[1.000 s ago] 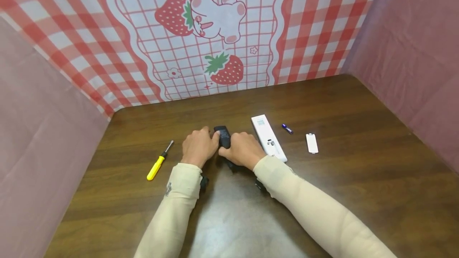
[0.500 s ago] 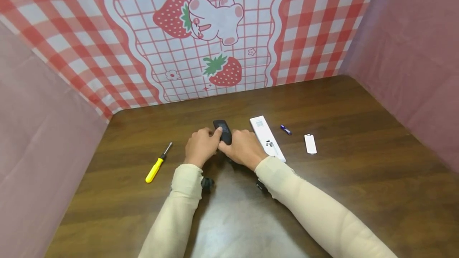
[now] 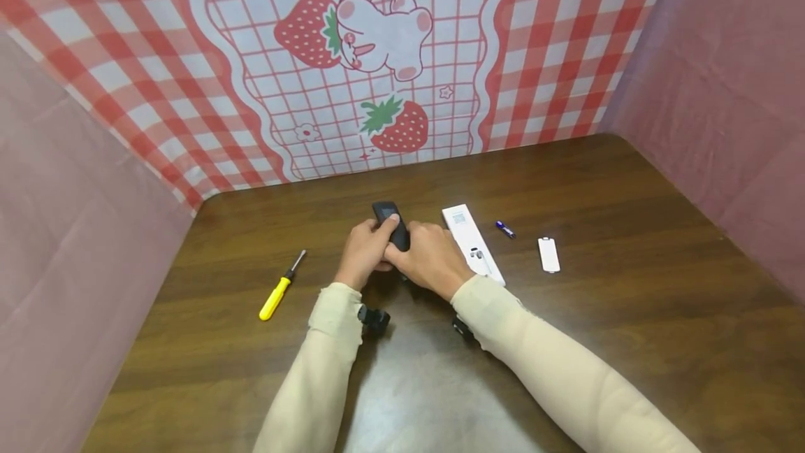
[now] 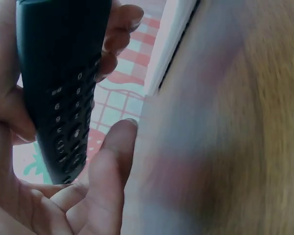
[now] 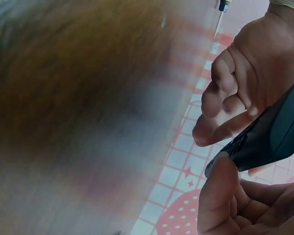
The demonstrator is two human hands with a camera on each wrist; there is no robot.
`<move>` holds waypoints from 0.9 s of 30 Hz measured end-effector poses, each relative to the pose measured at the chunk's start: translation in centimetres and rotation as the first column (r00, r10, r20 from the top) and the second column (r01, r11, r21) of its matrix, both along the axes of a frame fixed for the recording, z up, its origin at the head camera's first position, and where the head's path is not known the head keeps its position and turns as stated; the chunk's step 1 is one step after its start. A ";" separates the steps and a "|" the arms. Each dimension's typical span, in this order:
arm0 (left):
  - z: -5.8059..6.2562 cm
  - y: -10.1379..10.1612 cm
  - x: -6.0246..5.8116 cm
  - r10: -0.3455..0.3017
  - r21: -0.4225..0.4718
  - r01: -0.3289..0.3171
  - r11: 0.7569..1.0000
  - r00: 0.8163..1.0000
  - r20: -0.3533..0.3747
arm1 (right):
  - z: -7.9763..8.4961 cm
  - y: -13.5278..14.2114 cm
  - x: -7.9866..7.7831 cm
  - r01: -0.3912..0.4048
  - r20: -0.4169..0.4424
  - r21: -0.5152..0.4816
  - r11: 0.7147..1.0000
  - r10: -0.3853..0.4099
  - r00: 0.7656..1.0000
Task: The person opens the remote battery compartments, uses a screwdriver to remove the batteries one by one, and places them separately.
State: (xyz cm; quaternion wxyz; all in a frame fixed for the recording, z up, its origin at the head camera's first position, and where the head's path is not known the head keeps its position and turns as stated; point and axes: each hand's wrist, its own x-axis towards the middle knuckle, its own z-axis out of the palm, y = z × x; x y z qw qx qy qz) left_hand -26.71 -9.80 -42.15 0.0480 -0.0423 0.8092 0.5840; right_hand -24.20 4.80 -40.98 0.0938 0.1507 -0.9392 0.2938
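Both hands hold a black remote control over the middle of the table in the head view. My left hand has its thumb along the remote's back; the right wrist view shows several of its fingers loosely bent. At the remote's right side, my right hand grips it, its thumb pressed near one end. Number keys show on the remote's underside in the left wrist view. Beside the right hand lies a long white case with a QR label and a small hollow showing metal parts.
A yellow-handled screwdriver lies on the wooden table at the left. To the right are a blue battery and a small white cover. A strawberry-print cloth hangs behind, with pink cloth at both sides.
My left hand has moved right and slightly farther away, its thumb now farther over the remote's back. The remote's far end has shifted away from me. The right hand stays nearly in place.
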 end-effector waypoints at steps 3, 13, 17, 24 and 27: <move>-0.1 0.3 -0.1 0.014 0.043 -0.015 0.999 1.000 0.006 | 0.1 0.0 0.0 -0.003 -0.013 0.007 1.000 0.003 1.000; -0.4 0.6 -0.4 0.024 0.129 -0.023 0.991 1.000 -0.007 | 0.5 0.2 -0.1 -0.014 -0.030 0.018 1.000 0.014 0.999; -0.3 0.9 -0.7 0.021 0.219 -0.022 0.975 1.000 0.003 | 0.6 0.2 -0.1 -0.004 -0.044 0.014 1.000 0.004 0.999; -0.4 1.3 -1.1 0.097 0.389 -0.098 0.916 0.995 0.024 | 0.7 0.0 0.1 -0.025 -0.028 0.002 1.000 0.025 0.999; -0.4 1.5 -1.3 0.125 0.409 -0.123 0.904 0.992 0.022 | 0.8 0.0 0.2 -0.017 -0.029 0.002 1.000 0.017 0.999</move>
